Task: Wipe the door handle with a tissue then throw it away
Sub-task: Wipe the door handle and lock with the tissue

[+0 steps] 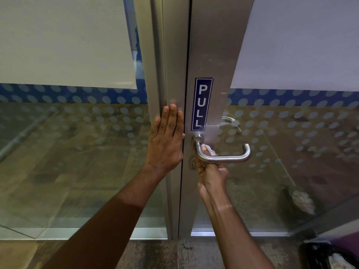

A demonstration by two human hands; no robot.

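Wiping is under way — the right hand [210, 171] is closed on the tissue [208, 150], pressed behind the handle [223, 157] near its pivot. The left hand [167, 140] lies flat and empty on the frame [171, 74]. Next, likely, a sweep along the bar — then the bin [328, 255].

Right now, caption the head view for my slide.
Right hand wipes door handle with tissue; left hand braces frame.

The light was soft and a bit dim. A bright shine ran along the metal door handle [223, 157]. The glass [77, 152] showed pale reflections. Straight lines bent near the edges. At 5 o'clock the corner was dark and blurry.
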